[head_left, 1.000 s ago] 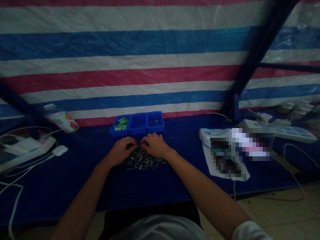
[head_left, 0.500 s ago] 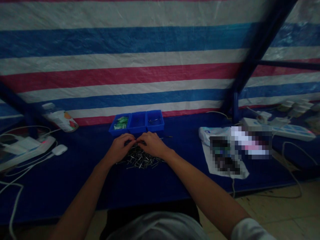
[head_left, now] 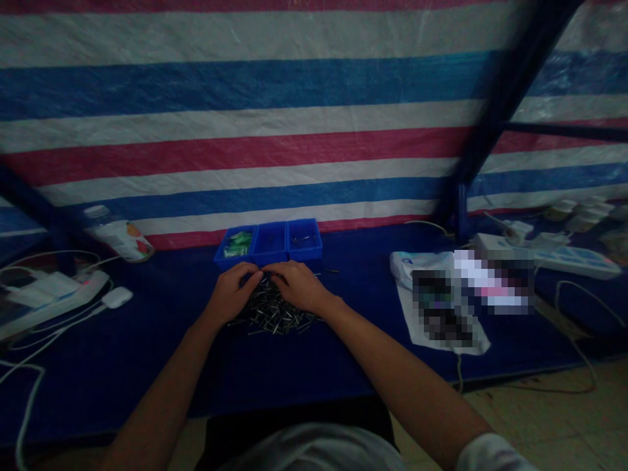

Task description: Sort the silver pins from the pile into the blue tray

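Note:
A heap of small shiny metal pins (head_left: 277,314) lies on the dark blue table (head_left: 147,353). My left hand (head_left: 231,294) rests at the heap's left edge with its fingers curled and pinched over the pins. My right hand (head_left: 299,286) lies on the heap's right side, fingers bent down into it. The fingertips of both hands meet above the far side of the heap. What they pinch is too small to make out. Just behind my hands stand three joined blue bins (head_left: 269,242); the left bin holds green pieces (head_left: 238,243).
A lying bottle (head_left: 118,234) is at the back left, a power strip (head_left: 53,292) with white cables and a white adapter (head_left: 116,297) further left. A white bag (head_left: 441,307) and another power strip (head_left: 564,258) are on the right. A striped tarp hangs behind.
Both hands stay on the heap; they have shifted slightly to the left and the fingertips have drawn closer together over the pins.

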Available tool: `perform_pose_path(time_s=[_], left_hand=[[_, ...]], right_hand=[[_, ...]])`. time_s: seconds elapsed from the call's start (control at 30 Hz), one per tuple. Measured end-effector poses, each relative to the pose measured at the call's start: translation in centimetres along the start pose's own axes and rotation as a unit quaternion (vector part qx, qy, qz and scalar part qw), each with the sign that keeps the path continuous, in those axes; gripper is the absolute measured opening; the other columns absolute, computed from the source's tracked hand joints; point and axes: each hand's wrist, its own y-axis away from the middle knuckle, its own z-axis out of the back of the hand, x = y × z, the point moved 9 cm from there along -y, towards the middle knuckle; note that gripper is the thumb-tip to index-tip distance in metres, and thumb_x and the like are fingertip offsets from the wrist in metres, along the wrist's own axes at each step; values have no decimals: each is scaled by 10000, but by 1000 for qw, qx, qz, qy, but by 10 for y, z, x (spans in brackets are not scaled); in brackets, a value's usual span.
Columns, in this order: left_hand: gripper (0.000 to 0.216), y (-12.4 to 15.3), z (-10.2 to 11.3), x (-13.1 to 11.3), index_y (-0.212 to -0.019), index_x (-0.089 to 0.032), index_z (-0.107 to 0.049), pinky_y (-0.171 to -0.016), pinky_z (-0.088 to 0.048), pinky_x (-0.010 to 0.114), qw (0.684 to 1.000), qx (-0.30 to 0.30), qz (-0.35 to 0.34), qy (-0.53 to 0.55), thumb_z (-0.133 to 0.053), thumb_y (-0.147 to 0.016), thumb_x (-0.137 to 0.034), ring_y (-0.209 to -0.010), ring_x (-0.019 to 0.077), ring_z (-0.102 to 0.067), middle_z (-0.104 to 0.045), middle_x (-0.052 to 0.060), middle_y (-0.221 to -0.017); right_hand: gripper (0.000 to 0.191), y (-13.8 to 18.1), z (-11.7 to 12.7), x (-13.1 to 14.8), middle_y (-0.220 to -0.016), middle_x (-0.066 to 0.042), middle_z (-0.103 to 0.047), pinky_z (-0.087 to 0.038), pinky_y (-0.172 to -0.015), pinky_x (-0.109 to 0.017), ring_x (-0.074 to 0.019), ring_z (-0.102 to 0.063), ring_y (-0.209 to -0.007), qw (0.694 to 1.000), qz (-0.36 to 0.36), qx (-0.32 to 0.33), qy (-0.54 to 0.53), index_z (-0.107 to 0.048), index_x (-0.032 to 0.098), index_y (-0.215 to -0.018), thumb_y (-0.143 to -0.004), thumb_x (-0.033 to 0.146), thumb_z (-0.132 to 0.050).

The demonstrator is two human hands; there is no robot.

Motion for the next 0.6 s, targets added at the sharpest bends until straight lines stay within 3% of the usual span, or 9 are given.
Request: perform_pose_path(time_s=[0.17, 0.27, 0.4, 0.6], left_hand=[[303, -2, -4, 6, -891, -202, -654, -824, -482, 336, 999, 19, 1, -49, -472, -890, -444, -885, 213, -622, -689, 55, -924], [296, -2, -7, 9, -894, -209, -672, -855, -479, 362, 997, 31, -8, -77, -470, -890, -425, -904, 222, -627, -696, 60, -943], [295, -1, -11, 16, -907, -217, -698, -890, -474, 383, 993, 48, 1, -105, -473, -889, -407, -933, 232, -633, -703, 65, -986], [292, 0, -13, 20, -958, -215, -698, -883, -480, 384, 992, 56, 20, -110, -499, -877, -413, -937, 239, -640, -698, 68, -1010]], right_hand=[[302, -3, 8, -10, -1083, -50, -692, -438, -915, -345, -172, -625, -983, 995, -40, -35, -85, -665, 227, -1113, -891, 133, -484], [212, -4, 10, -22, -962, -35, -697, -483, -828, -326, -152, -637, -863, 974, -100, -69, -192, -675, 222, -1018, -852, 164, -557], [114, -5, 10, -35, -783, 8, -669, -502, -770, -304, -123, -635, -735, 897, -158, -105, -399, -657, 217, -897, -784, 205, -654], [159, -1, 14, -41, -920, -29, -695, -510, -768, -291, -134, -657, -798, 762, -222, -112, -597, -659, 218, -889, -739, 250, -702]])
